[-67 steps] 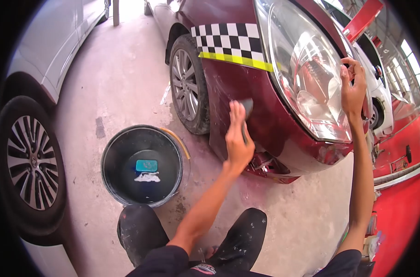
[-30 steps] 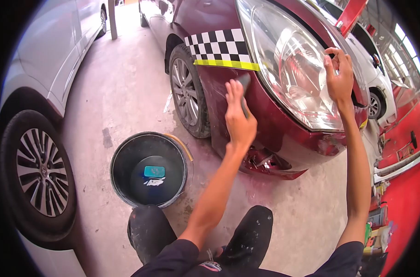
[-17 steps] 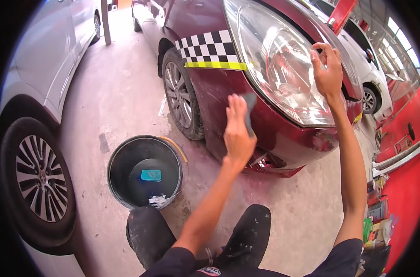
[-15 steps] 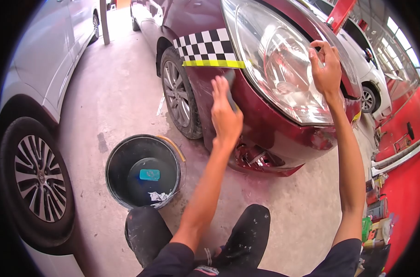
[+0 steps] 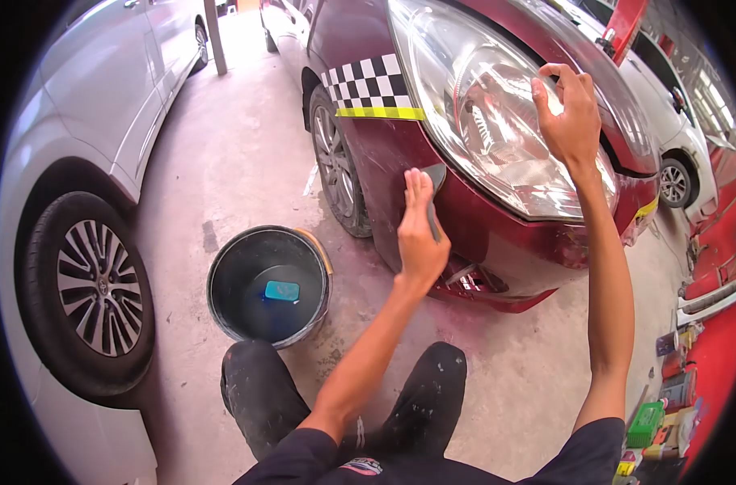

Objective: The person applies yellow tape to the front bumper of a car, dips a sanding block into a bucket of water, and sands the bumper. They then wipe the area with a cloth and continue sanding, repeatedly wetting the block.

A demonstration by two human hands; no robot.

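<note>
My left hand (image 5: pixel 423 246) presses a dark grey sheet of sandpaper (image 5: pixel 438 179) against the maroon bumper (image 5: pixel 497 250) of a car, its fingers together and flat over the sheet. Most of the sheet is hidden behind the fingers. My right hand (image 5: pixel 572 121) is at the clear headlight (image 5: pixel 489 121), fingers bent and thumb apart, with nothing visible between them. Above the left hand, a black-and-white checkered strip (image 5: pixel 372 85) with a yellow edge marks the fender.
A black bucket (image 5: pixel 216 301) stands on the concrete floor by my knee, with a turquoise block (image 5: pixel 282 291) in the dark water. On the left is a silver car (image 5: pixel 93 121); a white car (image 5: pixel 683 153) stands at right. Containers, including a green one (image 5: pixel 646 424), line the right side.
My left hand with the sandpaper has slid down along the bumper. My right hand stays at the headlight. The view has shifted, and a white scrap in the bucket has mostly gone from sight.
</note>
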